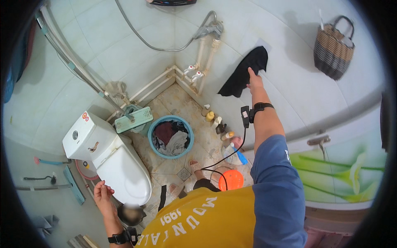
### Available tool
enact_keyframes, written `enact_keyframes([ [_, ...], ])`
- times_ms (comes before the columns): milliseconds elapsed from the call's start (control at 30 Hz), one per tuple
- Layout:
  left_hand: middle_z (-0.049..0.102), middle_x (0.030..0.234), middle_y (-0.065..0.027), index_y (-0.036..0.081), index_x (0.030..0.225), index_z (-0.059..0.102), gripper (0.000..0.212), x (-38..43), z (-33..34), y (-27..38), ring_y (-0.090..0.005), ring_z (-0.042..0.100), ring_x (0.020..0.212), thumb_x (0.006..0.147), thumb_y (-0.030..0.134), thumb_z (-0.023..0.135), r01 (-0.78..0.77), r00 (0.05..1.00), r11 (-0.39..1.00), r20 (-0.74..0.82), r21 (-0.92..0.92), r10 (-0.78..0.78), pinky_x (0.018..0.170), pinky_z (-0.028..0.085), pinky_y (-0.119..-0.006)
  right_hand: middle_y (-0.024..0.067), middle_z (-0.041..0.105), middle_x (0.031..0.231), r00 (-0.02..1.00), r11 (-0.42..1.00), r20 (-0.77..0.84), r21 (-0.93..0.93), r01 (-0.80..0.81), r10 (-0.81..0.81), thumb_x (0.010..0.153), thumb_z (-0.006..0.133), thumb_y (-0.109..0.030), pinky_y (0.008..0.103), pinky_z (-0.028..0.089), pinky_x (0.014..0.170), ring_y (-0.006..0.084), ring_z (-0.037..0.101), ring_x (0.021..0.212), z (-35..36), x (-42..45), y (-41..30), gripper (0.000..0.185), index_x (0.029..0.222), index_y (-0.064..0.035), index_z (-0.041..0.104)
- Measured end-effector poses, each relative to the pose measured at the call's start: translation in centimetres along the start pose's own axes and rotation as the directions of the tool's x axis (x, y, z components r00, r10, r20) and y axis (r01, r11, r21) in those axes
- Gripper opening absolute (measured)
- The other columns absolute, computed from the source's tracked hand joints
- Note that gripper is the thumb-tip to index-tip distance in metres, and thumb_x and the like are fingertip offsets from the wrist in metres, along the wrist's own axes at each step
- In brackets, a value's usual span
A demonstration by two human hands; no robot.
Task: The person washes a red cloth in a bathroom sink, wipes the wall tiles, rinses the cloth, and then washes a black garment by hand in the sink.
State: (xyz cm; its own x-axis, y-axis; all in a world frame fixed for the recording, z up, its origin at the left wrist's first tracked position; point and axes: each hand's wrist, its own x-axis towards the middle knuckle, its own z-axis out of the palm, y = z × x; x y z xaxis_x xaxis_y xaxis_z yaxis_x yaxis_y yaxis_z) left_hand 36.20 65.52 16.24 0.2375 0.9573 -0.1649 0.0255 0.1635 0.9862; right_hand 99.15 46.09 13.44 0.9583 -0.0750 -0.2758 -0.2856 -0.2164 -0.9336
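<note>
My right hand is stretched out at the upper right, gripping a black cloth. The cloth spreads in front of the white tiled wall; I cannot tell whether it touches the tiles. Part of a pale square patch shows behind its upper end. Some fingers of that hand are hidden. At the lower left, my left hand is raised beside the white toilet lid, with loosely bent fingers and nothing in them. On the floor ahead, a blue basin holds crumpled clothes in maroon, grey and black.
Several bottles line the right wall's foot, near an orange stool or basin. A green mop bucket stands between toilet and basin. A woven basket hangs on the right wall. Pipes with valves run along the corner.
</note>
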Motion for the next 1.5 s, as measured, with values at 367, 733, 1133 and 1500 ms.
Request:
enact_keyframes([
  [367,0.048,0.065,-0.0006,0.005,0.090,0.052,0.010,0.2,5.2,-1.3,-0.0086,0.046,0.056,0.084,0.012,0.046,0.085,0.996,0.996,0.012,-0.002,-0.085,0.053,0.040,-0.020,0.0164,0.054,0.095,0.993,0.993,0.043,-0.012,0.114,-0.114,0.071,0.059,-0.039,0.0305,0.041,0.067,0.0216,0.051,0.080,-0.5,6.7,-6.4,0.061,0.103,0.0108,0.047],
  [733,0.045,0.108,-0.0085,0.007,0.119,0.036,0.059,0.4,7.2,1.3,-0.0180,0.042,0.101,0.068,0.008,0.065,-0.102,0.908,0.983,0.419,0.155,0.028,0.084,0.039,-0.033,0.0089,0.049,0.110,0.493,0.896,0.749,0.375,0.238,-0.443,0.077,0.056,-0.017,0.0340,0.035,0.088,0.0198,0.046,0.103,3.5,-22.2,-11.0,0.044,0.115,-0.0015,0.040],
  [1133,0.059,0.085,-0.0148,-0.002,0.091,0.054,0.032,-21.5,1.0,-2.0,-0.0184,0.056,0.078,0.067,0.017,0.063,-0.194,0.901,0.979,-0.383,0.063,0.203,0.072,0.043,-0.030,0.0146,0.046,0.113,-0.697,0.971,0.677,-0.182,0.153,0.236,0.087,0.039,-0.020,0.0395,0.040,0.085,0.0249,0.048,0.101,12.2,-51.2,5.7,0.037,0.117,0.0025,0.038],
  [1500,0.056,0.104,-0.0087,-0.002,0.104,0.052,0.041,-58.0,-0.1,-7.4,-0.0143,0.051,0.093,0.069,0.015,0.065,-0.025,0.014,0.993,-0.994,-0.112,-0.112,0.084,0.038,-0.027,0.0175,0.043,0.117,-0.844,0.679,-0.360,0.734,0.007,0.399,0.080,0.052,-0.021,0.0313,0.035,0.087,0.0250,0.044,0.107,-7.4,-79.4,21.4,0.043,0.115,0.0001,0.041],
])
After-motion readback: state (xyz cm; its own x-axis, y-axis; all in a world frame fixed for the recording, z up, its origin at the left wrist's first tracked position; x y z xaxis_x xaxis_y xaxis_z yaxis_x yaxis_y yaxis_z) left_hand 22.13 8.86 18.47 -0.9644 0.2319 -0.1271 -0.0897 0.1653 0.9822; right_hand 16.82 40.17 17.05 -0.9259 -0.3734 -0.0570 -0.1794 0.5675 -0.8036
